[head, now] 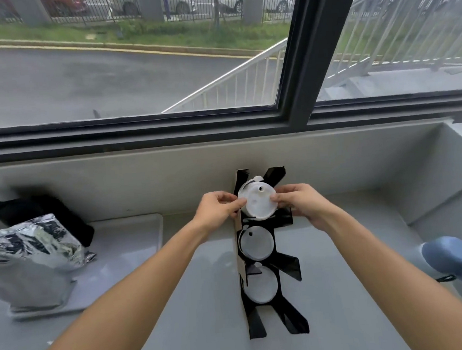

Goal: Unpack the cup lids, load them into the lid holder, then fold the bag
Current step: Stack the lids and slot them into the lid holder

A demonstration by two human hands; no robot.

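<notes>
1. Right now both hands hold a short stack of white cup lids (258, 203) over the far compartment of the black lid holder (270, 283). The left hand (218, 209) pinches the stack's left edge and the right hand (299, 202) pinches its right edge, so the grip is narrow on each side and closed on the lids.
2. Directly beneath the grip the stack sits tilted, its top face turned toward the camera; whether its base has already entered the slot cannot be told.
3. Nearer the person than the grip, two more compartments already show white lids (257, 243) seated inside them.
4. To seat this stack well, I judge it should be levelled first, so the rim clears the black fins evenly, then lowered with both sides at the same pace.
5. Easing the thumbs off only once the stack rests would likely keep the lids from fanning apart.
6. Well to the left of the grip, a crumpled silver bag (32, 248) lies on a white tray (135, 239) on the worktop (203, 316); folding is not yet begun.
7. Off to the right of the grip, toward the person, sits a blue object (448, 257).
</notes>
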